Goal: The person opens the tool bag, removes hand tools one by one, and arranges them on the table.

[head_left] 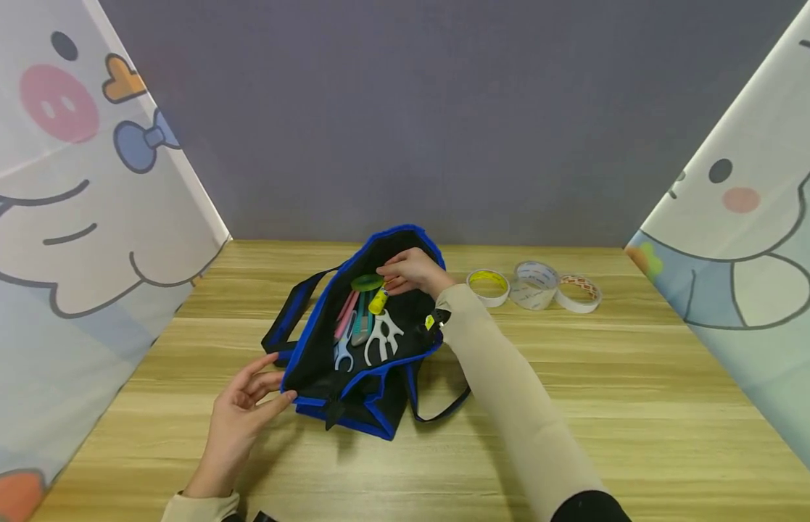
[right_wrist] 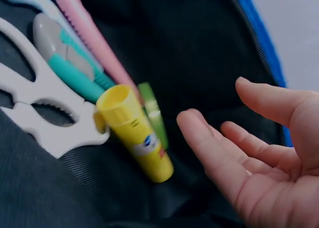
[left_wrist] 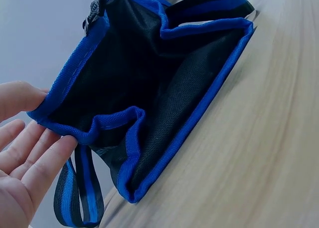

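A black tool bag with blue trim (head_left: 411, 230) lies on the table, its mouth facing up. At its left corner my left hand (head_left: 243, 409) pinches the trimmed edge between thumb and fingers. My right hand (head_left: 414, 272) is inside the mouth, fingers spread and holding nothing in the right wrist view. Just beside those fingertips, apart from them, lies a yellow glue stick (right_wrist: 137, 143). Around it in the bag are white-handled scissors (head_left: 383, 339), light blue scissors (head_left: 342, 354), a teal-and-grey utility knife (head_left: 362, 328), a pink pen-like tool (head_left: 344, 312) and a green tape roll (head_left: 367, 282).
Right of the bag stand three tape rolls: one with a yellow core (head_left: 505, 296), a clear one (head_left: 534, 296) and one with a red-patterned core (head_left: 577, 304). Bag straps (head_left: 294, 312) loop out on both sides. A grey wall (head_left: 509, 123) rises behind the wooden table (head_left: 639, 406).
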Demonstrator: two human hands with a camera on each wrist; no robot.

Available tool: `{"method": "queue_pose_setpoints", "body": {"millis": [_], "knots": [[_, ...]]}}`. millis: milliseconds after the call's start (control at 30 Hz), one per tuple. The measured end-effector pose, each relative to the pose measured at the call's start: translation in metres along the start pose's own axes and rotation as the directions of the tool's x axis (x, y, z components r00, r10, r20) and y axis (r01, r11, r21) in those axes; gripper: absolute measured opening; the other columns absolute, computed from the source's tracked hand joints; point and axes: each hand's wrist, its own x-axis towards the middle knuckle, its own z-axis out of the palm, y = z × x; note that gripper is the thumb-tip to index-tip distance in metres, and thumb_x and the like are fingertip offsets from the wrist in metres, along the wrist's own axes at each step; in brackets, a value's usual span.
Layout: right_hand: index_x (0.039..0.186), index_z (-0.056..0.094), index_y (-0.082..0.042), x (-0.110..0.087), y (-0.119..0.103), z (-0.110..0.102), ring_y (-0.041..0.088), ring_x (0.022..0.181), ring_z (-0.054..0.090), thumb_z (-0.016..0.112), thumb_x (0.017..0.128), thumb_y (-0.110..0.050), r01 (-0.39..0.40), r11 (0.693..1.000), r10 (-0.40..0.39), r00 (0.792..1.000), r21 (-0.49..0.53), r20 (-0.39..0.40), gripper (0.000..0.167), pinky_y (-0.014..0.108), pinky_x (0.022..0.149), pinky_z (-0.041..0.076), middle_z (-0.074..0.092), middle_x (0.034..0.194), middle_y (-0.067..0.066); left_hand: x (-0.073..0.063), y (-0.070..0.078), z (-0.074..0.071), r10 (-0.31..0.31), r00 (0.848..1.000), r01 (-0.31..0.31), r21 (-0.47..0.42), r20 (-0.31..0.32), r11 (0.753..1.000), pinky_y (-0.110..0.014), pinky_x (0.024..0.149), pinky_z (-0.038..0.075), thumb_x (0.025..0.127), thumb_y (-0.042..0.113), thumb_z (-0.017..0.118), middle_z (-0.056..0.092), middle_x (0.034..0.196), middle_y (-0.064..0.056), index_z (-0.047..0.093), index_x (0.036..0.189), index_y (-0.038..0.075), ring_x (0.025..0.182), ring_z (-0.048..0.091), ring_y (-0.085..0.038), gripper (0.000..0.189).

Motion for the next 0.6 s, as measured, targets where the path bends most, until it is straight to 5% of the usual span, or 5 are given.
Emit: {"method": "queue_pose_setpoints", "body": {"millis": [233, 400, 600], "knots": [[0.133, 0.052, 0.01, 0.016, 0.011, 0.006, 0.034, 0.089, 0.069, 0.067, 0.096, -0.009, -0.048, 0.999, 0.048, 0.994, 0.006, -0.098, 0.044, 0.044, 0.088, 0.056, 0.057, 0.127, 0.027, 0.0, 0.001, 0.001, 0.001, 1.0, -0.001, 0.0, 0.002, 1.0, -0.018, 0.078, 0.055, 0.077, -0.024, 0.069, 0.074, 0.097, 0.003, 0.054, 0.133, -0.009, 0.092, 0.069, -0.008, 0.06], [0.131, 0.056, 0.009, 0.03, 0.019, 0.018, 0.019, 0.064, 0.064, 0.066, 0.095, -0.005, -0.009, 1.0, 0.006, 0.986, -0.015, -0.167, 0.04, 0.036, 0.072, 0.061, 0.061, 0.122, 0.023, 0.001, 0.0, 0.002, 0.054, 0.998, -0.053, -0.039, 0.016, 0.998, -0.019, 0.077, 0.056, 0.074, -0.029, 0.066, 0.074, 0.098, 0.001, 0.053, 0.132, -0.011, 0.092, 0.07, -0.009, 0.062], [0.106, 0.067, 0.007, 0.042, 0.026, 0.036, 0.015, 0.048, 0.057, 0.072, 0.088, -0.003, 0.0, 0.954, -0.079, 0.965, -0.3, -0.251, 0.021, 0.03, 0.053, 0.058, 0.066, 0.088, 0.016, -0.001, -0.001, 0.002, 0.056, 0.998, -0.055, -0.045, 0.023, 0.997, -0.019, 0.076, 0.056, 0.073, -0.03, 0.066, 0.074, 0.097, 0.001, 0.054, 0.131, -0.01, 0.091, 0.07, -0.009, 0.062]]}}
